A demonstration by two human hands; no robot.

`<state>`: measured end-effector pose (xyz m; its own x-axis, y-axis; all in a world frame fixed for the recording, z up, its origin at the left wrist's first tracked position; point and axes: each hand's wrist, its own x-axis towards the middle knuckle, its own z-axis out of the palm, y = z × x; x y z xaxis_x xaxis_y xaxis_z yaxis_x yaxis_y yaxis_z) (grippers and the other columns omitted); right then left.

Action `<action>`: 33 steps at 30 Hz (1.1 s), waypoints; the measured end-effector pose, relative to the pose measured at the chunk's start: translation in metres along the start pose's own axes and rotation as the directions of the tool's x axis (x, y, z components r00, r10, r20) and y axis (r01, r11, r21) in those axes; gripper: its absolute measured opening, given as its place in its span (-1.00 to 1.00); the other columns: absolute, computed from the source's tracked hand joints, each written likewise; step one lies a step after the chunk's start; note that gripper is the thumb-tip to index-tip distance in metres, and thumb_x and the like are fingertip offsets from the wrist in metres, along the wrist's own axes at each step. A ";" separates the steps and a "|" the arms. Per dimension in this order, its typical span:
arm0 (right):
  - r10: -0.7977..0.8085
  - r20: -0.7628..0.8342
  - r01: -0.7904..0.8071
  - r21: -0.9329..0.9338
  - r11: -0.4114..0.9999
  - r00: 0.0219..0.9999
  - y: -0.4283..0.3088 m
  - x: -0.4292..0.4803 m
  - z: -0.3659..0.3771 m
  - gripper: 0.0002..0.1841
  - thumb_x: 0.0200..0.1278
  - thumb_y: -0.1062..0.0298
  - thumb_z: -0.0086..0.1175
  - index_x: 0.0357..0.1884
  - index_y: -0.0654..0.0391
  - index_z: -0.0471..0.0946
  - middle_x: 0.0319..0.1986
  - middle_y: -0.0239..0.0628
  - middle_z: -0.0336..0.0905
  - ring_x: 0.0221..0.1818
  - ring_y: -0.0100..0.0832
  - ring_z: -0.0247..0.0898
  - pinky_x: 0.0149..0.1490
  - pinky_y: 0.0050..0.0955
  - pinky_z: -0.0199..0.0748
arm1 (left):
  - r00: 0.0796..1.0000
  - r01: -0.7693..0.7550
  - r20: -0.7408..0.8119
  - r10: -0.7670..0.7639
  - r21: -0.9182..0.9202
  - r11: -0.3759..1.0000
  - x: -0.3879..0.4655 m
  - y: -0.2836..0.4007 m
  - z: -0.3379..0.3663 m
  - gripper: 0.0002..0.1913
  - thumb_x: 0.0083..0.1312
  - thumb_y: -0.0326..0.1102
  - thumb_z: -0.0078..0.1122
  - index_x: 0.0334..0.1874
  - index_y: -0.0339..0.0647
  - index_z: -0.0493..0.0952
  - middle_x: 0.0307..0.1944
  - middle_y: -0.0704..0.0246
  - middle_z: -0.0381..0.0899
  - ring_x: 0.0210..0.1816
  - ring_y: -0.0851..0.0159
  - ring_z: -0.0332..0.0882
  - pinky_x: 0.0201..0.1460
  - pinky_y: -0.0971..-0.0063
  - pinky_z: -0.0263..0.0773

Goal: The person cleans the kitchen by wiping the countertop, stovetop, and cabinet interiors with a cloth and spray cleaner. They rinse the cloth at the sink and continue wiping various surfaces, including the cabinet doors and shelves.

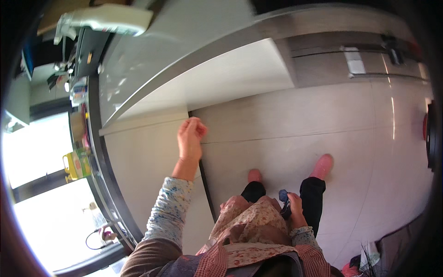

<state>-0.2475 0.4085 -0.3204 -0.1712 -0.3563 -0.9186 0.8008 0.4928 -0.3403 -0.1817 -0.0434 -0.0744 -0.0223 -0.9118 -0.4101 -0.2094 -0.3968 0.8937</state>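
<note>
My left hand [191, 136] is raised in front of white cabinet fronts, its fingers curled in. Nothing shows in it. Low by my right thigh, my right hand [296, 205] grips a dark blue cloth [283, 199], part of which hangs down. A floral apron [256, 218] covers my lap, and pink slippers [322, 166] are on my feet.
A grey countertop [166, 45] curves across the upper left, with a white spray bottle [107, 19] at its far side. A yellow bottle [76, 165] stands by the window. At lower right, a bag or bin [398, 242] rests near the floor.
</note>
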 end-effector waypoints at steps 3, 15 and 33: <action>0.222 0.119 -0.242 0.195 0.951 0.968 -0.006 -0.003 -0.004 -0.72 0.38 0.16 0.08 -0.23 0.20 0.63 -0.45 -0.31 0.61 -0.39 -0.40 0.53 -0.27 -0.40 0.52 | 0.990 -0.094 -0.107 0.087 -0.058 0.994 0.016 0.018 -0.054 -0.91 0.42 -0.46 0.08 -0.09 -0.23 0.50 -0.26 0.37 0.58 -0.31 0.39 0.54 -0.20 0.50 0.47; -0.077 0.176 -0.047 0.611 0.790 0.981 -0.104 -0.049 0.100 -0.53 0.40 0.01 0.01 0.11 0.19 0.55 -0.06 -0.16 0.65 -0.04 -0.15 0.61 0.04 -0.14 0.62 | 0.137 -0.782 0.390 0.911 0.607 -0.142 0.047 0.141 -0.124 -0.52 0.32 -0.49 0.20 0.30 -0.26 0.40 0.30 0.17 0.45 0.26 0.12 0.42 0.34 0.23 0.26; -0.520 -0.187 0.491 -0.681 -0.543 -0.834 -0.427 -0.021 0.344 -0.65 0.41 0.26 0.13 0.09 0.28 0.45 0.16 0.03 0.26 0.15 -0.15 0.23 0.27 -0.20 0.21 | -0.165 -0.572 0.416 0.894 0.698 -0.430 0.132 0.159 -0.136 -0.34 0.59 0.16 -0.41 0.11 -0.25 0.62 0.07 0.30 0.71 0.07 0.15 0.67 0.14 0.39 0.44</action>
<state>-0.3889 -0.0674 -0.0868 -0.3804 0.1891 0.9053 -0.9099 0.0984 -0.4029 -0.0849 -0.2416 0.0378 -0.5900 -0.1601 0.7914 -0.5794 0.7665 -0.2769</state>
